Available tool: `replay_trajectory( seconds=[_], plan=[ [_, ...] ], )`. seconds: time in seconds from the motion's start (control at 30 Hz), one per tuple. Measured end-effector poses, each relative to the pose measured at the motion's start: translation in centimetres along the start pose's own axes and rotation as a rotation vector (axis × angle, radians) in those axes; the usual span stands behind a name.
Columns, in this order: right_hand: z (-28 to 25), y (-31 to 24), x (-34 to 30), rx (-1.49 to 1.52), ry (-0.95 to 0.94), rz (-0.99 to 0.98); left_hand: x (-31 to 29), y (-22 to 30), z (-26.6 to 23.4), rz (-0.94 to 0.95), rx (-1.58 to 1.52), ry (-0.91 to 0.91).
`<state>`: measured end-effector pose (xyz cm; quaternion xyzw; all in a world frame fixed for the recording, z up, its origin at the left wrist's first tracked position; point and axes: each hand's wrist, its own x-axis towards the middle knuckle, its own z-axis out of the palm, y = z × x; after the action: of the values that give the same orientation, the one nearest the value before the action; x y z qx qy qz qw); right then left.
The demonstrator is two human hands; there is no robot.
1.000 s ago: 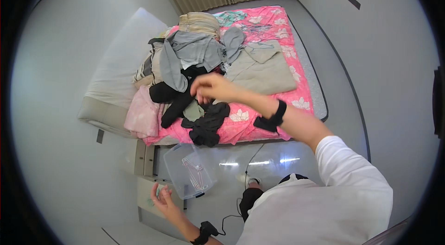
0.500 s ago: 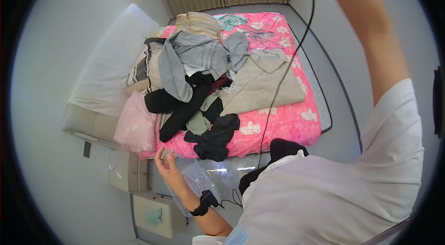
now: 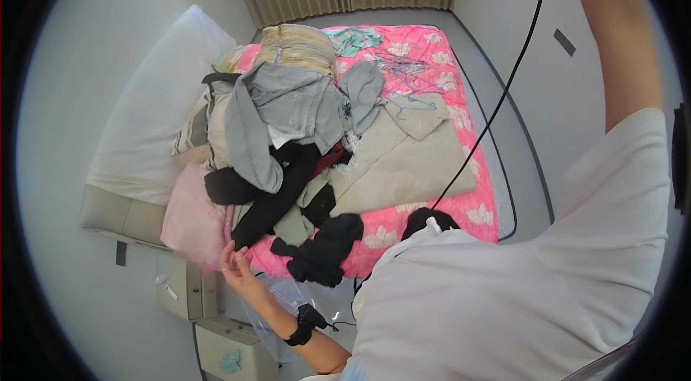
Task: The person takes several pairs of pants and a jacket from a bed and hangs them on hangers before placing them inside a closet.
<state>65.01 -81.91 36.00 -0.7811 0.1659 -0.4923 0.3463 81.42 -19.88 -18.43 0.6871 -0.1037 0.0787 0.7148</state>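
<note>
My left hand [image 3: 241, 276] hovers at the bed's near left edge, fingers apart and slightly bent, with nothing in them. A black strap device [image 3: 306, 325] circles that wrist. Nearest the fingertips are a black garment [image 3: 263, 215] and a puffy pink bundle [image 3: 191, 212]. My right arm [image 3: 619, 28] is raised at the upper right; its hand lies outside the picture. Across the bed sprawl a grey top [image 3: 295, 104], a dark crumpled garment [image 3: 320, 251] and a beige folded blanket [image 3: 403, 165].
The bed has a pink flowered sheet [image 3: 479, 215]. Wire hangers [image 3: 399, 64] and a striped folded bundle [image 3: 295, 46] lie toward its far side. Clear plastic [image 3: 281, 302] and bedside cabinets [image 3: 234, 348] stand near my left arm. A black cable [image 3: 500, 111] crosses the view.
The view has shifted, so the bed's near part sits lower. My left hand stays by the bed edge, fingers still apart. My raised right arm has swung further toward the right rim.
</note>
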Motion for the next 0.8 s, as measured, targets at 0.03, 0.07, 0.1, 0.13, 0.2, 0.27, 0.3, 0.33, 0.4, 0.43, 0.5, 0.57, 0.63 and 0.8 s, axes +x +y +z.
replay_trajectory(
  seconds=[0.03,0.07,0.1,0.13,0.2,0.27,0.3,0.33,0.4,0.43,0.5,0.57,0.63,0.8],
  plan=[
    [0.7,3.1,0.8,0.018,-0.042,0.013,0.3,-0.5,2.1,-0.008,0.015,0.006],
    [1.5,6.7,1.8,0.038,-0.086,0.029,0.8,-1.2,4.2,-0.012,0.068,0.001],
    [2.0,11.3,3.1,0.03,-0.089,0.042,1.2,-2.0,6.9,-0.019,0.071,0.004],
    [2.9,16.6,4.5,0.028,-0.095,0.058,1.7,-2.8,9.6,-0.026,0.057,-0.032],
    [5.7,28.0,5.6,0.053,-0.147,0.091,2.8,-4.2,14.8,-0.064,0.084,-0.093],
    [8.1,42.8,5.6,-0.09,-0.327,0.064,3.8,-5.2,20.6,-0.099,0.099,-0.114],
    [9.8,50.7,4.5,-0.219,-0.508,0.026,4.2,-5.5,23.4,-0.124,0.114,-0.127],
    [12.4,57.4,1.6,-0.267,-0.601,0.121,4.6,-5.8,25.4,-0.162,0.155,-0.155],
    [12.4,74.5,-5.1,-0.879,-0.729,-0.327,5.2,-7.1,30.1,-0.2,0.183,-0.209],
    [15.4,80.3,-11.2,-0.996,-0.763,-0.301,5.4,-7.8,31.0,-0.23,0.243,-0.206],
    [20.6,86.0,-23.0,-0.579,-0.659,0.533,5.4,-9.7,31.3,-0.261,0.276,-0.193],
    [21.7,90.7,-32.1,-0.599,-0.758,0.637,5.2,-10.9,32.0,-0.348,0.375,-0.212],
    [24.4,92.1,-39.1,-0.614,-0.758,0.74,4.4,-12.2,31.4,-0.378,0.388,-0.19],
    [27.5,92.9,-43.5,-0.742,-0.765,0.679,3.0,-14.7,33.7,-0.543,0.509,-0.188]
  ],
)
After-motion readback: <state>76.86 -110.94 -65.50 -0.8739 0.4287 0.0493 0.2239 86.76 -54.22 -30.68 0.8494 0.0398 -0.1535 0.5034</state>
